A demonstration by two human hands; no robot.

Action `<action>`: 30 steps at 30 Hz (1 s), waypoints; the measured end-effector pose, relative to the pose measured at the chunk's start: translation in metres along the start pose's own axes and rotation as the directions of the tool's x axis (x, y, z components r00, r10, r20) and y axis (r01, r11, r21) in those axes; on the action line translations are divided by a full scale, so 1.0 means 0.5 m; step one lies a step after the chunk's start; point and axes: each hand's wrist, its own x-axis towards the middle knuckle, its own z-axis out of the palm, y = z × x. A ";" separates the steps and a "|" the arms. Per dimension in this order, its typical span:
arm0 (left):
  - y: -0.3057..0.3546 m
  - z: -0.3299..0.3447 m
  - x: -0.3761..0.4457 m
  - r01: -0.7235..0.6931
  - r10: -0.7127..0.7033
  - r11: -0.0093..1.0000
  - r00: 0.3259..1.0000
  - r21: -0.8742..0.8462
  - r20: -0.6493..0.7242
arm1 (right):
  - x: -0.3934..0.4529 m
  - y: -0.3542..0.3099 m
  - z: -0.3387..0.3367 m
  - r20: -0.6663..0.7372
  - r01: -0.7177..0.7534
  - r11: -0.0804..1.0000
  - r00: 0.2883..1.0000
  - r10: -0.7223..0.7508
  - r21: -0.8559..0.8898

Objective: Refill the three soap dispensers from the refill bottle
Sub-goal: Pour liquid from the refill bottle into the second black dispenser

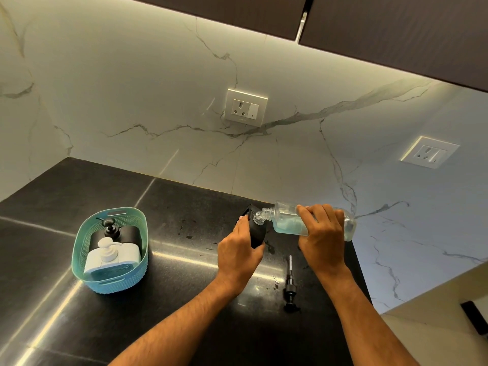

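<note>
My right hand (320,228) grips the clear refill bottle (286,220), tipped on its side with pale blue liquid inside and its open threaded mouth against the neck of a black soap dispenser (257,231). My left hand (237,247) holds that black dispenser on the dark counter. Its black pump head (290,286) with a white tube lies on the counter in front of my hands. A teal basket (87,233) at the left holds a white dispenser (111,256) and behind it another black dispenser (112,231), both with pumps on.
The black stone counter (171,220) ends at a marble-look wall with two white sockets (245,108) (429,153). Dark cupboards (383,25) hang overhead. The counter's right edge runs just past my right hand. Small wet spots lie near the dispenser.
</note>
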 end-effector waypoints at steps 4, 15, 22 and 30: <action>-0.001 0.002 0.000 0.002 -0.002 1.000 1.000 0.006 0.003 | 0.001 0.002 0.000 -0.009 0.009 1.000 1.000 -0.009 -0.012; 0.001 0.000 -0.003 -0.005 0.005 1.000 1.000 0.002 0.010 | 0.001 0.001 -0.009 -0.003 0.011 1.000 1.000 -0.011 -0.004; 0.003 -0.004 -0.006 -0.010 0.010 1.000 1.000 0.002 0.017 | 0.000 -0.001 -0.014 -0.004 0.013 1.000 1.000 -0.013 -0.008; 0.010 -0.010 -0.011 -0.014 0.014 1.000 1.000 -0.001 0.015 | -0.003 -0.001 -0.019 0.009 0.005 1.000 1.000 -0.005 -0.013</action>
